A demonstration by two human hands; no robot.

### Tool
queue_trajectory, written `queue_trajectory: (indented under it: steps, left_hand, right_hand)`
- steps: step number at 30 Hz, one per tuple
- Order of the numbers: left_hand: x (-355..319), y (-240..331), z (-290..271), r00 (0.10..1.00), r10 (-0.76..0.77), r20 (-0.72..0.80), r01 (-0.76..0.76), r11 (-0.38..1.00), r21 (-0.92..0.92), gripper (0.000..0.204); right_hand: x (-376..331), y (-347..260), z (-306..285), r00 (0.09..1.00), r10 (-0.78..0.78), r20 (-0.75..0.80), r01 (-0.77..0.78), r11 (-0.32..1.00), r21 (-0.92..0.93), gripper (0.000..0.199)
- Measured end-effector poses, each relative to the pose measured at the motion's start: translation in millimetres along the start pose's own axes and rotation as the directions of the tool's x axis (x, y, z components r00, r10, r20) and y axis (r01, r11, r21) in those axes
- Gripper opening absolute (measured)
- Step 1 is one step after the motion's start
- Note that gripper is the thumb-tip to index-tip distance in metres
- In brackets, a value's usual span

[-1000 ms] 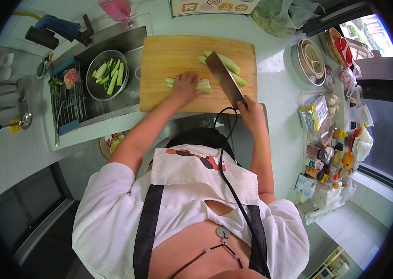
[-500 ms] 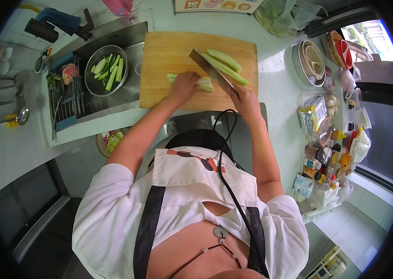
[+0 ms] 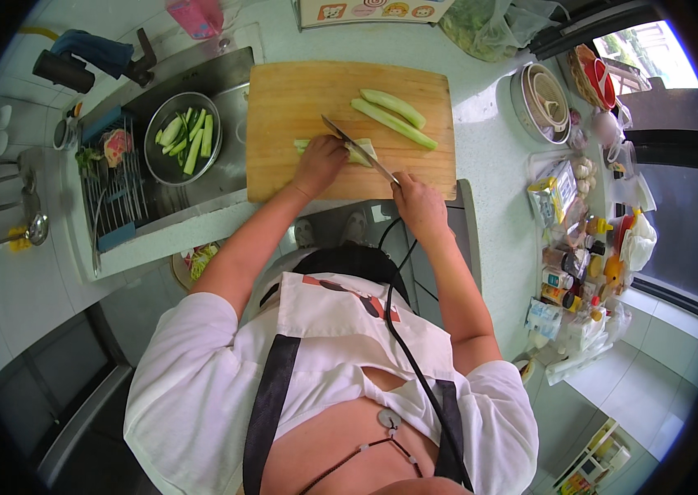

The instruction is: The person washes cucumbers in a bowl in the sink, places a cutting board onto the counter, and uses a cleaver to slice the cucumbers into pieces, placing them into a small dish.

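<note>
My left hand [image 3: 321, 165] presses its curled fingers onto pale green cucumber pieces [image 3: 364, 152] near the front of the wooden cutting board [image 3: 291, 95]. In my right hand [image 3: 420, 205] is the handle of a kitchen knife [image 3: 365, 151]. Its blade slants up and to the left, across the cucumber beside my left fingertips. Two long peeled cucumber lengths, one [image 3: 394, 107] behind the other [image 3: 393, 124], lie side by side at the board's right. Part of the held cucumber is hidden under my left hand.
Left of the board, a metal bowl [image 3: 153, 157] of green cucumber sticks sits in the sink [image 3: 236, 91], next to a dish rack [image 3: 122, 194]. A bag of greens [image 3: 481, 33] is at the back right. Nested bowls [image 3: 522, 107] and several condiment bottles [image 3: 558, 279] crowd the right.
The knife has moved left and down from beside the long lengths to the pieces under my left hand. My right hand has come closer to the left one.
</note>
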State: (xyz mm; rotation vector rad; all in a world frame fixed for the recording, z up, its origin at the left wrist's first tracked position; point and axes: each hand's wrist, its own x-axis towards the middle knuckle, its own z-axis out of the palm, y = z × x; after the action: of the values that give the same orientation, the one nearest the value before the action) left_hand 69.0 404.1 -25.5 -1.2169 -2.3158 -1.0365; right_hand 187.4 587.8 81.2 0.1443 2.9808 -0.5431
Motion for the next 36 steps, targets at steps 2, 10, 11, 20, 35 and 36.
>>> queue_trajectory:
  steps: [2, 10, 11, 20, 35, 36]
  left_hand:
    - [-0.3, -2.3, 3.6, 1.000, 0.004, -0.002, -0.004, 1.000, -0.010, 0.013]
    - [-3.6, -4.0, 5.3, 0.997, -0.042, 0.059, 0.041, 0.999, 0.008, 0.015]
    - [-4.7, -3.5, 6.8, 0.999, -0.037, 0.026, 0.036, 0.999, 0.017, 0.015]
    - [-13.5, -1.7, -4.1, 0.996, -0.082, 0.018, 0.081, 0.995, 0.061, 0.018]
    - [-27.4, -13.9, -27.7, 0.989, -0.143, 0.033, 0.136, 0.979, 0.150, 0.017]
    - [-27.9, -12.6, -28.4, 0.987, -0.154, 0.044, 0.145, 0.977, 0.157, 0.017]
  right_hand:
    - [0.5, -0.8, 2.0, 1.000, 0.022, 0.004, -0.022, 0.999, -0.032, 0.018]
    - [14.6, -4.5, 26.5, 0.988, 0.071, 0.137, -0.060, 0.995, -0.082, 0.014]
    - [17.5, -7.1, 31.9, 0.991, 0.054, 0.126, -0.042, 0.995, -0.092, 0.014]
    - [41.8, 0.6, 48.3, 0.999, 0.018, -0.047, -0.013, 0.994, 0.104, 0.015]
    - [31.1, -29.6, 42.6, 0.984, 0.095, 0.148, -0.087, 0.994, -0.059, 0.012]
    - [34.5, -31.9, 46.3, 0.991, 0.065, 0.115, -0.060, 0.997, -0.048, 0.012]
